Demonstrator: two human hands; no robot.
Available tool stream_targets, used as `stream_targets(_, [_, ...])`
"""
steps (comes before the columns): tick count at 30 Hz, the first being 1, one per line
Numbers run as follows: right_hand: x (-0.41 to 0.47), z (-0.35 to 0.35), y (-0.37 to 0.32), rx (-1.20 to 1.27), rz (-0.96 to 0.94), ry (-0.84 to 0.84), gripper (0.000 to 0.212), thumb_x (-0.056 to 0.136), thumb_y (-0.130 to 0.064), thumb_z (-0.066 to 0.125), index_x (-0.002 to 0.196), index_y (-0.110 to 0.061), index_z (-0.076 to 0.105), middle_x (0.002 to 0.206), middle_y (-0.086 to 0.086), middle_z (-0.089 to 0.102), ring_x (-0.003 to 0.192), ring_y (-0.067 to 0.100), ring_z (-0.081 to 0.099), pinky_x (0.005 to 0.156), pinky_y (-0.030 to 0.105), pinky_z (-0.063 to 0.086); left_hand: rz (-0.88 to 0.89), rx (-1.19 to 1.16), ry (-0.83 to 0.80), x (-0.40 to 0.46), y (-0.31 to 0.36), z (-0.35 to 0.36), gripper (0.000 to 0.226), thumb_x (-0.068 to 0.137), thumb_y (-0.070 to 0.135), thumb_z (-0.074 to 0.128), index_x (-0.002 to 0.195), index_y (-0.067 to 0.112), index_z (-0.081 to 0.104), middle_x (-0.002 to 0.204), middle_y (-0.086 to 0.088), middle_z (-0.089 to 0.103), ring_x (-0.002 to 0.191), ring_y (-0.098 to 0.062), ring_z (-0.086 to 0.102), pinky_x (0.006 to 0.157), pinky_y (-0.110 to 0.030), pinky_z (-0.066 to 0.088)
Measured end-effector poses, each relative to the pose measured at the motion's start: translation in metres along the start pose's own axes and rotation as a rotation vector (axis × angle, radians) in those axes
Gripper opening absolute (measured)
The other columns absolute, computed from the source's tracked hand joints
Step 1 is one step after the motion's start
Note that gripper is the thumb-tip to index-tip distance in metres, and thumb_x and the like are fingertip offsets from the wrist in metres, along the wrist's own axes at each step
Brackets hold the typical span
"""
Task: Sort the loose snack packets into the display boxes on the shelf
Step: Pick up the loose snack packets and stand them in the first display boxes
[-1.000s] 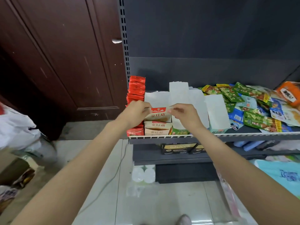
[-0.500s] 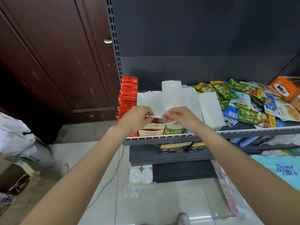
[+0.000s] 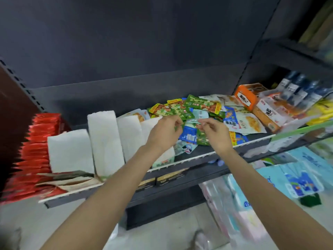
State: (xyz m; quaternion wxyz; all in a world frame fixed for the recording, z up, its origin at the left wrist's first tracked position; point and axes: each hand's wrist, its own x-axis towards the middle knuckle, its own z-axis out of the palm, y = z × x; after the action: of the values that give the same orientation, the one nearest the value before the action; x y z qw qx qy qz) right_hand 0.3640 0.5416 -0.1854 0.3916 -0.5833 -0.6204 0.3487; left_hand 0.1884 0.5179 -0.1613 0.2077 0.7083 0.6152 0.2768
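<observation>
Both hands have left the white display boxes (image 3: pixel 106 139) for the loose packet pile (image 3: pixel 201 116) right of them; my left hand (image 3: pixel 164 132) and right hand (image 3: pixel 215 134) each pinch a pale packet (image 3: pixel 191 121), apparently to lift it boxward.

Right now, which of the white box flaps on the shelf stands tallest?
The second white flap from the left: its top edge rises above the shorter flap on its left and the two on its right, nearer the left hand.
</observation>
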Motion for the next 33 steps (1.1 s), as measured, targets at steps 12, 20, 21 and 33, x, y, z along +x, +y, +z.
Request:
stream_targets(12, [0.144,-0.15,0.167,-0.661,0.208,-0.229,0.084,0.083,-0.033,0.069,0.147,-0.011,0.02,0.154,0.013,0.019,0.142,0.028,0.018,0.113,0.036,0.018,-0.078,0.43,-0.318,0.15,0.072,0.182,0.09,0.086,0.049,0.058,0.151,0.02,0.003,0.159,0.0,-0.01,0.146,-0.023,-0.008,0.119,-0.043,0.003])
stream_targets(20, [0.161,-0.158,0.19,-0.956,0.165,-0.591,0.112,0.073,-0.046,0.075,0.15,-0.019,-0.002,0.155,0.02,-0.003,0.145,0.035,0.004,0.113,0.042,0.022,-0.16,0.587,-0.41,0.176,0.07,0.211,0.094,0.085,0.06,0.051,0.151,0.023,-0.004,0.157,-0.002,-0.018,0.145,-0.024,-0.015,0.117,-0.046,-0.003])
stream_targets(21, [0.162,-0.16,0.19,-1.021,0.109,-0.575,0.103,0.076,-0.043,0.073,0.149,-0.016,0.005,0.151,0.023,0.01,0.14,0.037,0.021,0.108,0.042,0.031,-0.158,0.578,-0.408,0.176,0.068,0.213,0.093,0.085,0.058,0.053,0.152,0.023,-0.002,0.158,-0.002,-0.016,0.145,-0.024,-0.013,0.117,-0.046,-0.001])
stream_targets(33, [0.173,-0.176,0.198,-1.141,-0.078,-0.53,0.102,0.071,-0.054,0.072,0.146,-0.019,0.011,0.151,0.012,0.011,0.142,0.029,0.012,0.11,0.046,0.027,0.19,0.737,-0.428,0.18,0.085,0.233,0.058,0.097,0.052,0.026,0.15,0.035,0.008,0.159,0.005,-0.007,0.145,-0.023,-0.015,0.113,-0.05,-0.012])
